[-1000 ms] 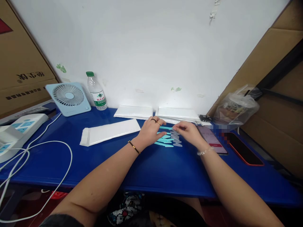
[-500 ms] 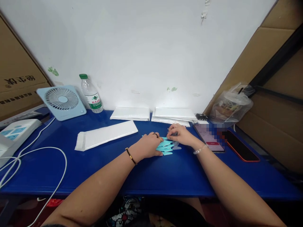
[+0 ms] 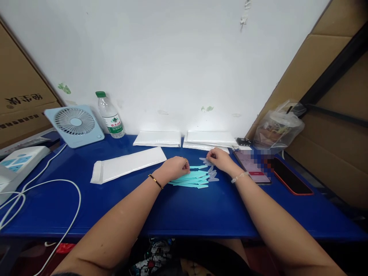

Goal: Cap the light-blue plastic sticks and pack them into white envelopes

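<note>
Slim teal eyebrow razors (image 3: 191, 179) lie bunched on the blue table, their narrow ends pointing right. My left hand (image 3: 176, 167) is closed in a pinch above the pile, on a single razor (image 3: 199, 167) whose end sticks out to the right. Just right of the pile lie several clear plastic blade caps (image 3: 213, 174). My right hand (image 3: 220, 159) has its thumb and fingertips pinched together at another clear cap (image 3: 203, 159), which shows partly beside the fingers.
A white padded mailer (image 3: 130, 165) lies to the left, with more white mailers (image 3: 157, 138) against the wall. Around them are a blue fan (image 3: 75, 122), a water bottle (image 3: 110, 117), a power strip (image 3: 21, 163) with white cable, two phones (image 3: 291, 176) and a bagged cup (image 3: 278, 128).
My left hand has lifted off the razor pile and moved left, now pinching one razor. My right hand has shifted slightly right and away, uncovering the clear caps.
</note>
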The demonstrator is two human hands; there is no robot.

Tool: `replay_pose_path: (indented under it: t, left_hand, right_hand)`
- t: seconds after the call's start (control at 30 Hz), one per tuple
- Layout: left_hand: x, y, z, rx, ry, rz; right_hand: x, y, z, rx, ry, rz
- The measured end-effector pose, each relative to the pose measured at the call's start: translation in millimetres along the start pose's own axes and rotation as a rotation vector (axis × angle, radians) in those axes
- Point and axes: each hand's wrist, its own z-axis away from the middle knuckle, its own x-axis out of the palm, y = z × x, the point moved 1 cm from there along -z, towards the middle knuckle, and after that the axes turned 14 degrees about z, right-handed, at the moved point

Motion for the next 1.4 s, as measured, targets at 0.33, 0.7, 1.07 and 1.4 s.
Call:
replay_pose_path:
  t: [0.33,0.7,1.07,1.4]
  left_hand:
    - [2,4,0,-0.066,0.014,-0.013]
    - [-3,1,1,-0.024,-0.004,0.067]
    - [-20,-10,3,-0.022,0.085,0.288]
    - [-19,-11,2,-0.012,0.087,0.31]
  right_hand:
    - [-2,-16,2,-0.086,-0.043,-0.095]
    - [-23,-15,15,0.0,0.006,-0.714]
    - [-31,-30,23,-0.005,-0.01,-0.854]
    - [-27,-36,24,-0.007,0.004,-0.948]
